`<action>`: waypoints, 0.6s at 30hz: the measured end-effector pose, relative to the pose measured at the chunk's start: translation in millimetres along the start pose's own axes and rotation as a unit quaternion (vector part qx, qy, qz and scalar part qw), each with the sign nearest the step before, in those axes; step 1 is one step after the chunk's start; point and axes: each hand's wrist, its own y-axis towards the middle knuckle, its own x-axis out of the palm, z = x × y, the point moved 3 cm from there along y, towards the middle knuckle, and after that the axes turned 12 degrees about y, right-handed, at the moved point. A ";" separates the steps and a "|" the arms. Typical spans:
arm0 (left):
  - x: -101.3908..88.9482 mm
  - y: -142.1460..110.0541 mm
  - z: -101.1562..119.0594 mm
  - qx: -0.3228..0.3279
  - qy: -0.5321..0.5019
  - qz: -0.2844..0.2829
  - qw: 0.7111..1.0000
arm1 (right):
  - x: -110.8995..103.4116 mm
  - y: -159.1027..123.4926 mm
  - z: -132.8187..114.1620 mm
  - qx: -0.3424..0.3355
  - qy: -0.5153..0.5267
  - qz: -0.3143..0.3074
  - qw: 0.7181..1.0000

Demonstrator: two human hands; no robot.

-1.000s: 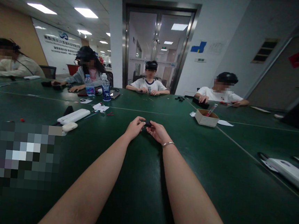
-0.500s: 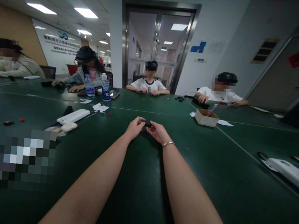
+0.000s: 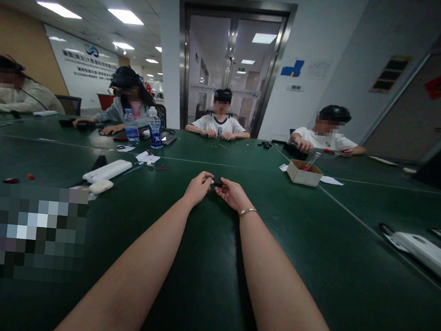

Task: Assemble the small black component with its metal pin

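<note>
My left hand (image 3: 198, 190) and right hand (image 3: 234, 194) are pinching a small black piece (image 3: 217, 183) between them over the green surface (image 3: 204, 267), the left gripping at its silvery end, the right at its dark end. A bracelet (image 3: 248, 211) is circling my right wrist. Off to the left, I am seeing a white bar (image 3: 107, 171) lying beside a cream case (image 3: 101, 186); to the far right, an open box (image 3: 304, 177) is holding a clear tube (image 3: 313, 160). Farther left, two bottles (image 3: 155, 129) are standing, and four people (image 3: 219, 125) are sitting along the far side.
</note>
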 end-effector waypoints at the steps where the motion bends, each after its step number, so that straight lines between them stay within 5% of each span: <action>1: -0.4 0.2 -0.2 0.005 0.003 0.005 1.000 | -0.1 0.3 0.0 -0.001 0.001 -0.003 1.000; 18: -0.7 0.4 0.7 -0.014 -0.003 0.008 1.000 | 1.2 -1.2 -0.5 0.003 -0.006 0.006 1.000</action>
